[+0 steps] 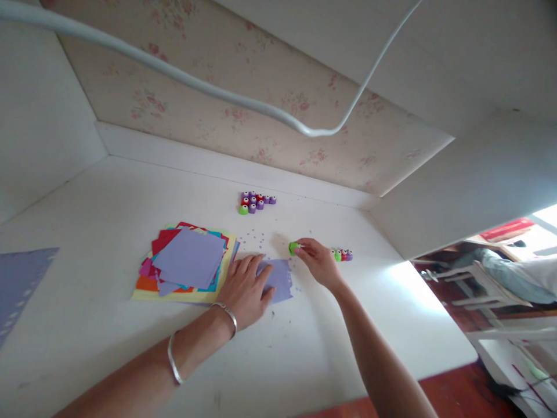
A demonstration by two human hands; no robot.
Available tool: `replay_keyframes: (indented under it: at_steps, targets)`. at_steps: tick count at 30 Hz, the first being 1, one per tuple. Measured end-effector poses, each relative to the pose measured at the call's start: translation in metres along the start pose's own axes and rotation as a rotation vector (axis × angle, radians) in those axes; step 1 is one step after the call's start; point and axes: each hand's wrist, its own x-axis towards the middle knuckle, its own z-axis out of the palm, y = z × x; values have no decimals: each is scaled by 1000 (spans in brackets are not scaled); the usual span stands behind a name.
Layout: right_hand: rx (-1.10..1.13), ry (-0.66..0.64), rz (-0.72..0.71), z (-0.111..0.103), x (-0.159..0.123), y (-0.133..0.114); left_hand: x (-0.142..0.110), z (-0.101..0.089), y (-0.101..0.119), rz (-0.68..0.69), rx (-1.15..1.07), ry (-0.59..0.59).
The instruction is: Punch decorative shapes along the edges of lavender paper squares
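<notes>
Green punch [293,248] is in R hand [319,261], narrow grip; L hand [247,289], spread wide, rests on purple sheet [282,278]; paper stack [189,258] adj., left of L hand.

Light from the right glares near the right edge of the bench [407,287]; soft shadow falls left of the right hand [320,261]; picture edges look stretched.

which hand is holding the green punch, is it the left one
No, the right hand holds the green punch, while the left hand rests with spread fingers over the lilac paper.
</notes>
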Motion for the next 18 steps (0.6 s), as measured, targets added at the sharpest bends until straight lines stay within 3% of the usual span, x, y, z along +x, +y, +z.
replay_keyframes:
  at_steps: [6, 18]
  targets:
    - [-21, 125, -36, -1, -43, 19, 3, -1, 0, 37, -53, -27]
    - [16, 87, -33, 7, -49, 17, 5, 6, -13, -39, -348, 0]
